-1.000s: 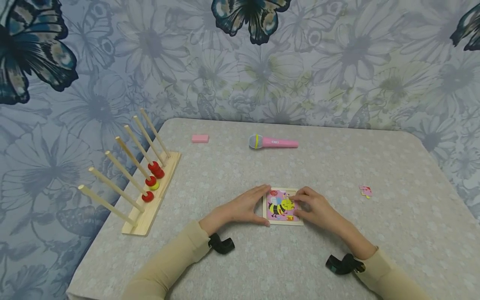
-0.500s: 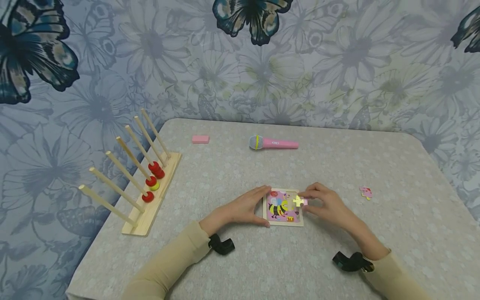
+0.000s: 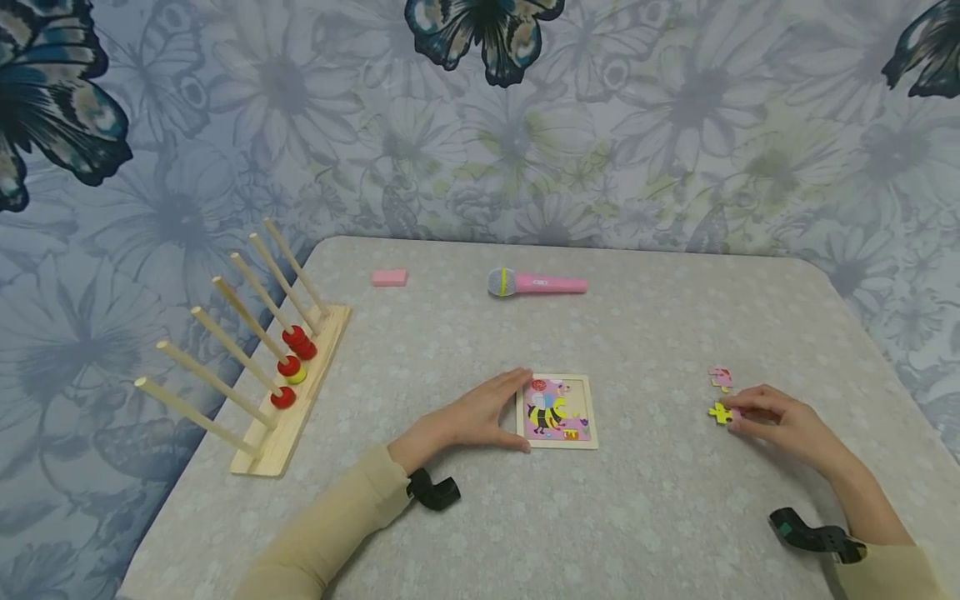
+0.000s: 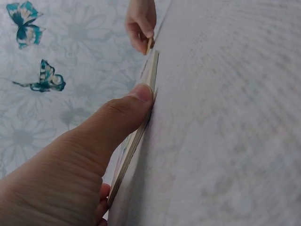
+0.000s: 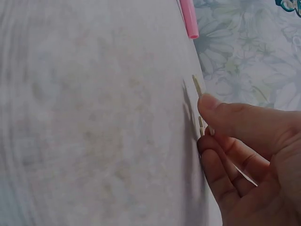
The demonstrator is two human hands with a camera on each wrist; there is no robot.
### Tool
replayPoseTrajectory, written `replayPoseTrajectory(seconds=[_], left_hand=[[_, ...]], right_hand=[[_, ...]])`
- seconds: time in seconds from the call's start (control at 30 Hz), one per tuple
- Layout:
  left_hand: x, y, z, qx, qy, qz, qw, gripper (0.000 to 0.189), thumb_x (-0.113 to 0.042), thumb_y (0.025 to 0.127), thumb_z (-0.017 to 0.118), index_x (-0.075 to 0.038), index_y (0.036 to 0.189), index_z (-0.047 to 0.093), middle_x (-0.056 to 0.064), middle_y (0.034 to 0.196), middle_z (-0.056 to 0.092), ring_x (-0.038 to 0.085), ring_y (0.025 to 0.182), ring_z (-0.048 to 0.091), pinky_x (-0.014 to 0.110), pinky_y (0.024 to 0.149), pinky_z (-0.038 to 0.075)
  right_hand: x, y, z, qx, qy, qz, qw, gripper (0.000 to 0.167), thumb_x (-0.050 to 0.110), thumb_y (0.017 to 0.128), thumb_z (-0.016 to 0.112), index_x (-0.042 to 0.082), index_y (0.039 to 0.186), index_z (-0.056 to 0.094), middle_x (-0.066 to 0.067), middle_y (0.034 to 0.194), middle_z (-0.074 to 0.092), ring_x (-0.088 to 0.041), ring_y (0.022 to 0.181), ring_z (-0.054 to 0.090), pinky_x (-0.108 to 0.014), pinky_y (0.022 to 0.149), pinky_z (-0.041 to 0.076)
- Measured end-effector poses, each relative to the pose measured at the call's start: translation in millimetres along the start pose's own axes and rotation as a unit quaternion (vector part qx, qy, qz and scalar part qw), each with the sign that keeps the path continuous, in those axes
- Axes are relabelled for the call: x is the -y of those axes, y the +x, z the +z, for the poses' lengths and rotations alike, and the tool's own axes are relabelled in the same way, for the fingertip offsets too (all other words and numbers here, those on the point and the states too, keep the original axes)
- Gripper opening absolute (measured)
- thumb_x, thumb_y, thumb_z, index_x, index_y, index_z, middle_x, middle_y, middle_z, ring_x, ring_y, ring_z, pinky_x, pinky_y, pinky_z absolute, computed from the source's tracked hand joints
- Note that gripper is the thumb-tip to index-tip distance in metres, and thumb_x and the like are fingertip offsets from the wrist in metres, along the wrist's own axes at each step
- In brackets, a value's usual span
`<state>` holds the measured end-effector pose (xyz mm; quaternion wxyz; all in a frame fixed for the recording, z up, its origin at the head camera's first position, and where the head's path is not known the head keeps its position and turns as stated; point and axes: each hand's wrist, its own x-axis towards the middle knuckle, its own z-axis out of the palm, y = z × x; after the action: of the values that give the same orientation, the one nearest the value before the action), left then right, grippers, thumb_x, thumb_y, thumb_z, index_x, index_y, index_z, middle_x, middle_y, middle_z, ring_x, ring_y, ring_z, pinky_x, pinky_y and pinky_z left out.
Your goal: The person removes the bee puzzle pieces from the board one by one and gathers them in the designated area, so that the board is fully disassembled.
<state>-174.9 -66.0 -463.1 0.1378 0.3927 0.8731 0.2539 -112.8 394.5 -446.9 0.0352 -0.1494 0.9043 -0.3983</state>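
Observation:
A small square wooden jigsaw tray (image 3: 593, 412) with a bee picture lies on the table; a bare wooden gap shows at its upper right. My left hand (image 3: 472, 417) grips the tray's left side, thumb at the near edge and fingers at the far corner; the left wrist view shows the thumb (image 4: 141, 93) on the rim. To the right, my right hand (image 3: 791, 429) pinches a yellow and pink puzzle piece (image 3: 721, 413) between thumb and fingers, close over the table. Just beyond it lies a pink puzzle piece (image 3: 721, 377).
A pink toy microphone (image 3: 551, 284) and a pink block (image 3: 390, 277) lie toward the back of the table. On the left stands a wooden peg rack (image 3: 273, 442) with several red rings and a yellow one. A patterned wall (image 3: 637, 167) rises behind the table.
My right hand lifted the yellow and pink piece out of the tray and carried it right, beside the loose pink piece. My left hand keeps its grip on the tray.

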Motion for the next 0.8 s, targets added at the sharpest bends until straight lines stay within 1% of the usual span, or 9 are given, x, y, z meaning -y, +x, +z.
replayPoseTrajectory(seconds=[0.2, 0.27, 0.33, 0.4, 0.47, 0.53, 0.6, 0.7, 0.8], left_hand=[[1.3, -1.2, 0.8, 0.000, 0.005, -0.005, 1.0000, 0.107, -0.056, 0.075, 0.073, -0.004, 0.150, 0.018, 0.011, 0.155, 0.019, 0.020, 0.141, 0.016, 0.034, 0.113, 0.017], [1.7, -1.3, 0.9, -0.001, 0.005, -0.005, 1.0000, 0.107, -0.055, 0.075, 0.073, -0.004, 0.150, 0.018, 0.011, 0.155, 0.019, 0.020, 0.141, 0.016, 0.034, 0.113, 0.017], [2.0, -1.4, 1.0, -0.003, 0.006, -0.005, 1.0000, 0.107, -0.055, 0.074, 0.073, -0.004, 0.150, 0.018, 0.011, 0.154, 0.019, 0.021, 0.141, 0.016, 0.034, 0.113, 0.018], [2.1, -1.9, 0.9, -0.003, 0.003, -0.005, 1.0000, 0.107, -0.055, 0.074, 0.074, -0.004, 0.150, 0.019, 0.011, 0.154, 0.020, 0.021, 0.141, 0.017, 0.035, 0.113, 0.018], [2.1, -2.6, 0.7, -0.001, 0.001, -0.005, 1.0000, 0.107, -0.055, 0.074, 0.074, -0.004, 0.150, 0.018, 0.011, 0.154, 0.019, 0.021, 0.141, 0.017, 0.035, 0.113, 0.018], [2.3, -3.3, 0.5, -0.001, 0.000, -0.007, 1.0000, 0.107, -0.055, 0.074, 0.074, -0.004, 0.150, 0.018, 0.012, 0.154, 0.019, 0.021, 0.141, 0.017, 0.035, 0.113, 0.018], [2.6, -3.6, 0.7, -0.001, 0.002, -0.008, 1.0000, 0.107, -0.055, 0.074, 0.074, -0.005, 0.150, 0.018, 0.011, 0.155, 0.019, 0.021, 0.141, 0.016, 0.034, 0.113, 0.018], [3.1, -3.0, 1.3, -0.003, 0.003, -0.006, 1.0000, 0.106, -0.054, 0.074, 0.074, -0.005, 0.150, 0.018, 0.010, 0.155, 0.019, 0.019, 0.141, 0.016, 0.033, 0.113, 0.018], [2.7, -1.7, 2.7, -0.002, 0.001, 0.003, 1.0000, 0.106, -0.055, 0.075, 0.073, -0.004, 0.150, 0.019, 0.010, 0.154, 0.019, 0.020, 0.141, 0.016, 0.034, 0.113, 0.017]], right_hand=[[-1, 5.4, 1, -0.017, -0.067, -0.014, 0.9975, 0.028, 0.012, 0.085, 0.071, 0.004, 0.112, 0.069, -0.003, 0.100, 0.058, -0.002, 0.087, 0.050, -0.014, 0.067, 0.043], [-1, 6.3, 1, -0.021, -0.081, -0.016, 0.9964, 0.028, 0.011, 0.084, 0.072, 0.004, 0.111, 0.069, -0.003, 0.099, 0.058, -0.003, 0.086, 0.049, -0.015, 0.065, 0.043], [0, 7.1, 2, -0.024, -0.088, -0.014, 0.9958, 0.028, 0.012, 0.083, 0.073, 0.005, 0.110, 0.070, -0.004, 0.100, 0.059, -0.002, 0.087, 0.050, -0.015, 0.066, 0.043], [3, 7.6, 0, -0.025, -0.093, -0.011, 0.9953, 0.029, 0.015, 0.082, 0.074, 0.006, 0.110, 0.070, -0.004, 0.102, 0.059, 0.004, 0.090, 0.049, -0.013, 0.069, 0.042], [11, 9.6, -1, -0.025, -0.087, -0.006, 0.9958, 0.032, 0.017, 0.083, 0.074, 0.007, 0.113, 0.068, -0.003, 0.106, 0.058, 0.009, 0.093, 0.047, -0.010, 0.072, 0.041], [25, 14.5, -1, -0.030, -0.075, -0.016, 0.9966, 0.035, 0.017, 0.083, 0.074, 0.008, 0.116, 0.066, -0.004, 0.109, 0.058, 0.012, 0.097, 0.047, -0.007, 0.076, 0.041], [45, 23.3, 3, -0.038, -0.053, -0.041, 0.9970, 0.037, 0.014, 0.084, 0.073, 0.009, 0.119, 0.064, -0.005, 0.113, 0.058, 0.010, 0.099, 0.050, -0.008, 0.080, 0.043], [75, 38.9, 26, -0.036, -0.021, -0.108, 0.9933, 0.038, 0.007, 0.083, 0.073, 0.010, 0.119, 0.064, -0.006, 0.113, 0.061, -0.002, 0.100, 0.057, -0.012, 0.083, 0.045], [97, 50.4, 61, 0.001, -0.008, -0.168, 0.9857, 0.035, 0.006, 0.081, 0.074, 0.008, 0.116, 0.065, -0.005, 0.109, 0.063, -0.014, 0.096, 0.061, -0.020, 0.083, 0.049]])
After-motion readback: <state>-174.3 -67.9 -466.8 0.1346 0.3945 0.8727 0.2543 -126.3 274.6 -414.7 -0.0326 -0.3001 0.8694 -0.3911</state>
